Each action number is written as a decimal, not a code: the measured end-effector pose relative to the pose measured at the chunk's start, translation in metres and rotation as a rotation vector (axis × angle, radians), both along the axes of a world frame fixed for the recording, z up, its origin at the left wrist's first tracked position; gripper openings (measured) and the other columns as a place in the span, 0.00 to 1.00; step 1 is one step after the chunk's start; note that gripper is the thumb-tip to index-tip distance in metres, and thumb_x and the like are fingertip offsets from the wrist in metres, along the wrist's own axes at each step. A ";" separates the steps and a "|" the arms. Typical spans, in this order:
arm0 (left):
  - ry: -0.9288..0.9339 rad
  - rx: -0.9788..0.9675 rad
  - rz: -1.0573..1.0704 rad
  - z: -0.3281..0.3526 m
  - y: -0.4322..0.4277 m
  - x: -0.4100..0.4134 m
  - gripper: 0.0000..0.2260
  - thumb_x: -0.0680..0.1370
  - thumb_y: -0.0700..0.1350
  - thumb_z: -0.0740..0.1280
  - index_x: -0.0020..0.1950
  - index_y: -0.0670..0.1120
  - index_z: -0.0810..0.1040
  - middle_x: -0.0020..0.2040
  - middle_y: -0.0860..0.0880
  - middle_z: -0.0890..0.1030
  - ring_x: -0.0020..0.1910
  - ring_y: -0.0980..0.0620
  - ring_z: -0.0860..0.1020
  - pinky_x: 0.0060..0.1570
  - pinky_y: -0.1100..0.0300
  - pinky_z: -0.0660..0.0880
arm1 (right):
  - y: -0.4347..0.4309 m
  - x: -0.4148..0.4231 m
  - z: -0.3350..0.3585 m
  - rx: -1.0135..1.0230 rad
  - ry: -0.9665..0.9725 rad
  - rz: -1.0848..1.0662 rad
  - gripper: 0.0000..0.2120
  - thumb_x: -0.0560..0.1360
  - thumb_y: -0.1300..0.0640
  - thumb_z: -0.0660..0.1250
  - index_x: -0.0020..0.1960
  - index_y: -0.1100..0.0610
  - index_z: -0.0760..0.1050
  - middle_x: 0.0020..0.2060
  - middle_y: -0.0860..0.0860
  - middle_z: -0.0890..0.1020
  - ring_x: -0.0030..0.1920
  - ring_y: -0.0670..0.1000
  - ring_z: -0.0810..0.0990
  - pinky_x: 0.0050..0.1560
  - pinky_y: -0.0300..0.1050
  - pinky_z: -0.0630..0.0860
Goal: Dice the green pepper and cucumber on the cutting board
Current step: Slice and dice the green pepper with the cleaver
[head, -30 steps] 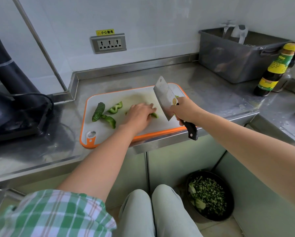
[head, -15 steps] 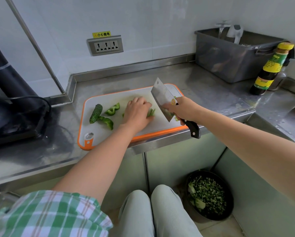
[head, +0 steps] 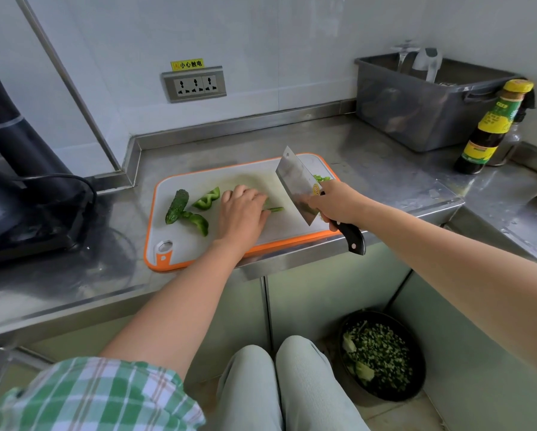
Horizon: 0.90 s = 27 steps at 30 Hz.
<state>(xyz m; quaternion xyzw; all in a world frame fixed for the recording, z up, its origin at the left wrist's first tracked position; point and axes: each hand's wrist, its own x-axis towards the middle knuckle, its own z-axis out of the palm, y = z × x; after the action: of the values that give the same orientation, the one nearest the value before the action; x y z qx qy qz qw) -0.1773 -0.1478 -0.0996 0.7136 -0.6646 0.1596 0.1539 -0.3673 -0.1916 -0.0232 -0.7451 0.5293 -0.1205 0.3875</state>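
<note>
Head view: the left hand lies knuckles-up on the cutting board, fingers bent over a pepper strip whose end pokes out toward the blade. How much is pinned underneath is hidden, so the hold is probably a claw. The right hand is wrapped around the handle of the cleaver, which hangs tilted above the board. The cucumber and two pepper pieces wait at the left, and diced bits lie behind the blade. To cut well, tuck the fingertips back, bring the blade flat against the knuckles and take even, narrow cuts.
</note>
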 end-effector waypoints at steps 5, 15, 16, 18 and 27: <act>0.075 -0.030 0.065 -0.001 0.002 -0.002 0.13 0.77 0.51 0.67 0.58 0.49 0.82 0.53 0.48 0.78 0.59 0.43 0.69 0.56 0.51 0.60 | -0.002 0.000 -0.003 0.002 0.001 -0.002 0.11 0.79 0.57 0.60 0.39 0.58 0.66 0.28 0.54 0.72 0.20 0.51 0.69 0.21 0.38 0.68; 0.299 0.068 -0.066 0.007 -0.009 -0.014 0.13 0.77 0.45 0.68 0.61 0.53 0.80 0.53 0.52 0.82 0.57 0.45 0.71 0.49 0.56 0.58 | 0.004 -0.002 -0.001 -0.006 0.000 0.018 0.08 0.78 0.61 0.58 0.40 0.59 0.66 0.29 0.55 0.72 0.22 0.52 0.69 0.21 0.37 0.68; 0.338 0.055 -0.066 0.007 -0.009 -0.013 0.13 0.76 0.44 0.69 0.61 0.52 0.80 0.53 0.52 0.82 0.57 0.46 0.72 0.50 0.56 0.59 | 0.004 -0.002 -0.001 -0.002 0.000 0.015 0.07 0.78 0.62 0.57 0.41 0.59 0.66 0.29 0.56 0.72 0.22 0.52 0.69 0.20 0.37 0.68; 0.333 0.015 -0.055 0.006 -0.006 -0.008 0.12 0.75 0.46 0.70 0.59 0.52 0.81 0.51 0.53 0.83 0.56 0.46 0.72 0.51 0.55 0.61 | 0.004 -0.001 -0.001 -0.002 -0.005 0.019 0.08 0.78 0.61 0.57 0.40 0.58 0.67 0.30 0.56 0.72 0.23 0.53 0.70 0.22 0.39 0.69; 0.156 -0.017 0.063 0.007 -0.006 -0.005 0.08 0.77 0.49 0.67 0.49 0.52 0.85 0.46 0.49 0.82 0.53 0.43 0.70 0.49 0.53 0.60 | 0.002 0.000 -0.005 -0.011 0.022 0.035 0.08 0.79 0.58 0.58 0.44 0.61 0.70 0.29 0.55 0.73 0.22 0.51 0.70 0.22 0.37 0.69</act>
<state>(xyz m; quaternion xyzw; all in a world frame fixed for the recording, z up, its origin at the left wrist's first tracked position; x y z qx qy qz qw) -0.1820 -0.1539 -0.0927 0.7430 -0.6265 0.1139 0.2062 -0.3674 -0.1898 -0.0285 -0.7577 0.5198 -0.1084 0.3794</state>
